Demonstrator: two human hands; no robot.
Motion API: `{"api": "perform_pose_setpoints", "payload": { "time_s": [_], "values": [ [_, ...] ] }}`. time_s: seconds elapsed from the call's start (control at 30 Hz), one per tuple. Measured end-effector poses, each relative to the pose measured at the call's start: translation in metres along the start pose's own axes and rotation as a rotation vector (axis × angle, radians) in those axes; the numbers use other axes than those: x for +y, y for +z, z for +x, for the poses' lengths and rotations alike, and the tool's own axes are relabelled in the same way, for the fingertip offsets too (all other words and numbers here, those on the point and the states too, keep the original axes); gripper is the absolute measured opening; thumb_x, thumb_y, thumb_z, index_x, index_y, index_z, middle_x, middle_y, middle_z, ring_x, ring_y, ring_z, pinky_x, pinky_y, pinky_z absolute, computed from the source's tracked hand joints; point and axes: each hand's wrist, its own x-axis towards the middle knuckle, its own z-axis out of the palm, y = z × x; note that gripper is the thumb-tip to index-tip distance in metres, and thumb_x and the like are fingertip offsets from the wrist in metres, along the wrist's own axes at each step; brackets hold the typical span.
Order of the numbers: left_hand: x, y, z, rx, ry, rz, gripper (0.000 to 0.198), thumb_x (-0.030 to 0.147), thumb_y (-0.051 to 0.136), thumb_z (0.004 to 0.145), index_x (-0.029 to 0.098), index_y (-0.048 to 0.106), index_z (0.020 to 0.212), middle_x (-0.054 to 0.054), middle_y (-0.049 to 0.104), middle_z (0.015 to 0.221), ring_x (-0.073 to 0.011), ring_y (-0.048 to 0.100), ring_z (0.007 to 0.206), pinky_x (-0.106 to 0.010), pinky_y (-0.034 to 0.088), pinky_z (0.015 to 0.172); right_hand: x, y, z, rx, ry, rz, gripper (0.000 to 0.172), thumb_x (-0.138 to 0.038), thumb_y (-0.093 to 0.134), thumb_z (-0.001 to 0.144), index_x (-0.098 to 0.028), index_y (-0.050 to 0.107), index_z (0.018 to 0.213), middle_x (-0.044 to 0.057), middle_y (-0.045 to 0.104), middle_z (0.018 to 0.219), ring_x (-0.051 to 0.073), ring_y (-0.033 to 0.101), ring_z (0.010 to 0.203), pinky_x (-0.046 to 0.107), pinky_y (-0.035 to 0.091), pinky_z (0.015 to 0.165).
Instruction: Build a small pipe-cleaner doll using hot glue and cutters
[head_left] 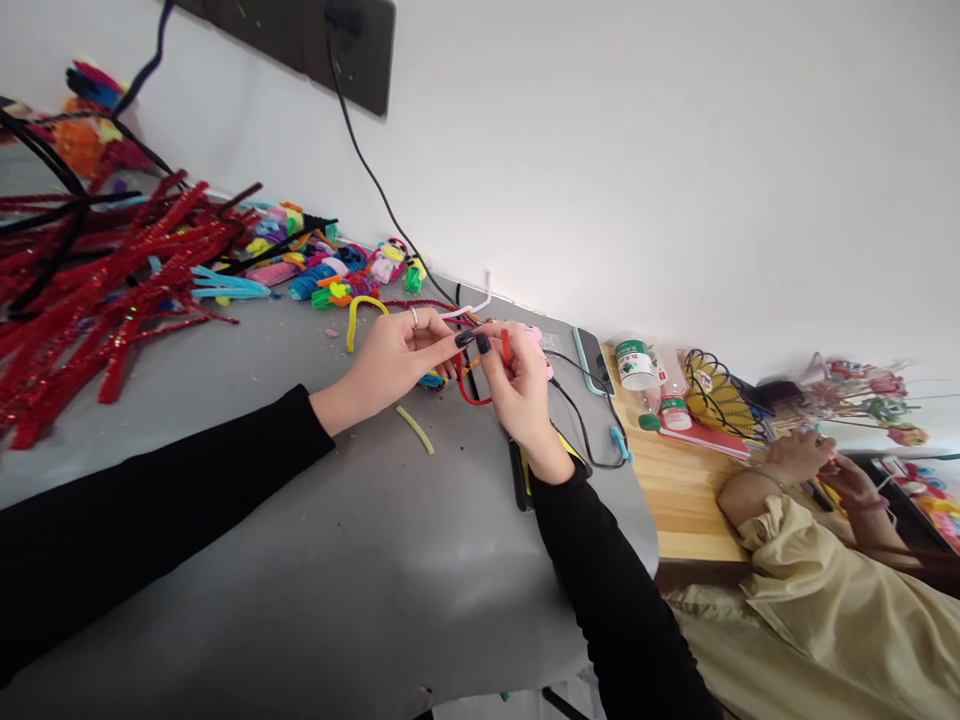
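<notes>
My left hand point(397, 355) and my right hand point(519, 385) meet above the grey table point(315, 560), fingertips pinched together. Between them is a red pipe cleaner point(480, 385) that loops down under the fingers, with a small pink piece point(536, 340) behind my right hand. A bit of orange and blue fuzz shows under the left fingers. Both sleeves are black. A short yellow-green piece point(415, 428) lies on the table just below my left hand.
A heap of red glitter pipe cleaners point(97, 290) covers the left. Coloured pipe cleaner pieces point(322, 265) lie at the back. A phone point(594, 360) and cable sit right. Another person in a yellow sleeve point(817, 570) works at a wooden table point(682, 490).
</notes>
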Motion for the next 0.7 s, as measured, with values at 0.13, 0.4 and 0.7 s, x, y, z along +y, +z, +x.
{"api": "perform_pose_setpoints", "payload": {
  "time_s": [0.13,0.4,0.7],
  "values": [
    [-0.0023,0.0001,0.0004,0.012,0.003,-0.006,0.057,0.072,0.086,0.076,0.019,0.066,0.076,-0.005,0.074,0.066,-0.0198,0.073,0.061,-0.031,0.064,0.061,-0.0016,0.0005,-0.0008,0.005,0.079,0.083,0.028,-0.052,0.062,0.104,-0.025,0.071,0.104,-0.005,0.046,0.067,0.013,0.038,0.059,0.028,0.034,0.052],
    [-0.0013,-0.0001,-0.0002,0.002,0.005,0.002,0.055,0.07,0.085,0.078,0.02,0.065,0.077,-0.004,0.073,0.066,-0.0199,0.073,0.062,-0.031,0.064,0.061,0.0014,0.0008,-0.0015,-0.006,0.164,0.13,0.031,-0.053,0.067,0.099,-0.023,0.075,0.102,-0.008,0.029,0.063,0.011,0.023,0.055,0.028,0.022,0.052],
    [-0.0052,0.002,-0.0021,0.072,0.076,0.07,0.036,0.052,0.081,0.083,0.02,0.065,0.076,-0.004,0.074,0.069,-0.0184,0.071,0.063,-0.029,0.062,0.06,-0.0005,0.0056,0.0011,0.042,0.105,0.15,0.02,-0.044,0.071,0.094,-0.024,0.067,0.091,-0.012,0.021,0.06,0.01,0.018,0.054,0.028,0.023,0.054]
  ]
}}
